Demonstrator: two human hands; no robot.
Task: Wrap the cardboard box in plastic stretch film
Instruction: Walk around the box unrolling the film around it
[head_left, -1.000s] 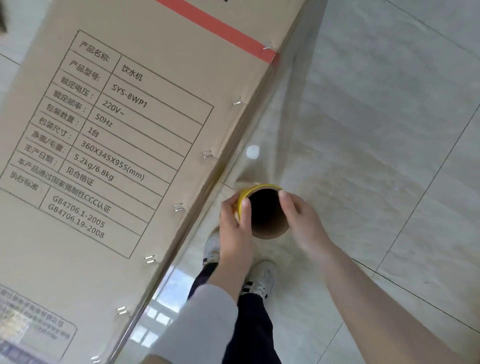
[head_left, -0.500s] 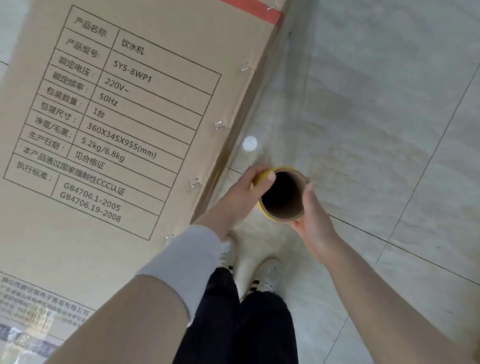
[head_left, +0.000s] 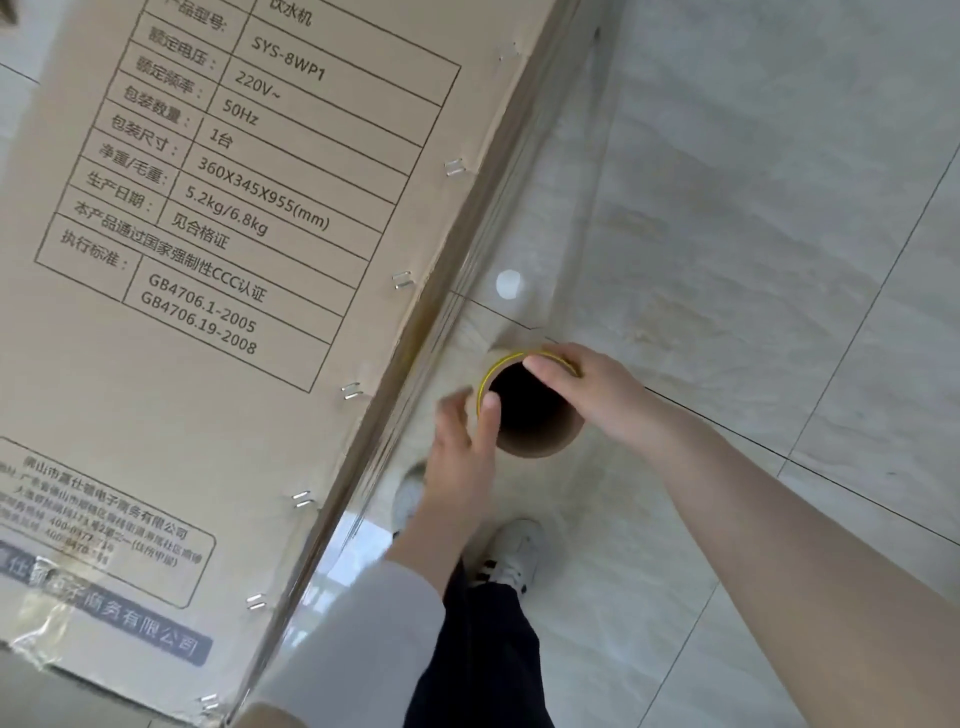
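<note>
Leftmost, the tall cardboard box (head_left: 208, 364) stands on the floor (head_left: 779, 260), its tan side printed. Clear, glossy film (head_left: 545, 208) runs wrinkled off its edge. Just beside it, the left hand (head_left: 462, 457) pinches the roll (head_left: 535, 447) at the rim, thumb inside, fingers blurred. The right hand (head_left: 597, 384) curls over the far rim, likely to keep tension.

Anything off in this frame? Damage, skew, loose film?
Nothing damaged. The tall tan cardboard box looks intact, its metal staples evenly spaced along the edge. Only oddity: clear tape lies wrinkled over the blue printed band at the box's lower left. The clear stretch film shows no visible tear.
</note>
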